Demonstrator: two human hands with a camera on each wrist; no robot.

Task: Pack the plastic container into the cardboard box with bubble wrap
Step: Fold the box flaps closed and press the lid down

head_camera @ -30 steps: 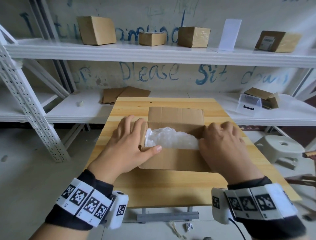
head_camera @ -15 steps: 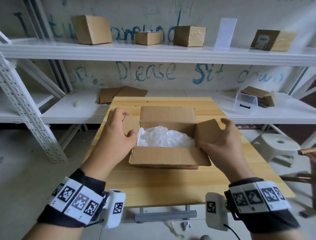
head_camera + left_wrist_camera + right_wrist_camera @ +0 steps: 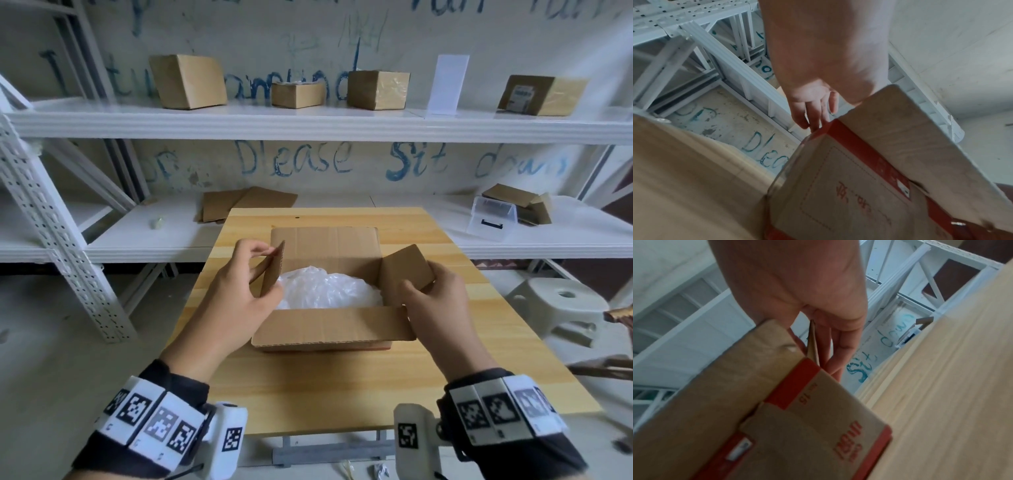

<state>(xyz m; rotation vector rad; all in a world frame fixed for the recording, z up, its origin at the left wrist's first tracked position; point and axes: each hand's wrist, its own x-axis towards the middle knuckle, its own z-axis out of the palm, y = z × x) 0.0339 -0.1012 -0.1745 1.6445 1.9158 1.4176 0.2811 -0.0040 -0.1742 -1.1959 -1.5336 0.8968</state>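
Observation:
An open cardboard box (image 3: 329, 329) sits on the wooden table (image 3: 342, 394), its front flap folded out toward me. White bubble wrap (image 3: 325, 291) fills the inside, and no plastic container shows in it. My left hand (image 3: 263, 260) pinches the left side flap (image 3: 272, 270), which stands almost upright. My right hand (image 3: 421, 287) holds the right side flap (image 3: 404, 267) between thumb and fingers, tilted outward. In the left wrist view the left hand's fingers (image 3: 818, 116) reach over the box's red-banded side (image 3: 849, 186). The right wrist view shows the right hand's fingers (image 3: 838, 345) round the flap edge (image 3: 813, 340).
White shelving stands behind the table with several cardboard boxes (image 3: 188, 82) on the upper shelf. Flat cardboard pieces (image 3: 246, 204) and a clear plastic container (image 3: 493, 219) lie on the lower shelf. A pale stool (image 3: 561, 305) is to the right of the table.
Both hands left the box top, where they lay over the side flaps. The flaps swung open, and each hand now holds one raised, the left nearly upright.

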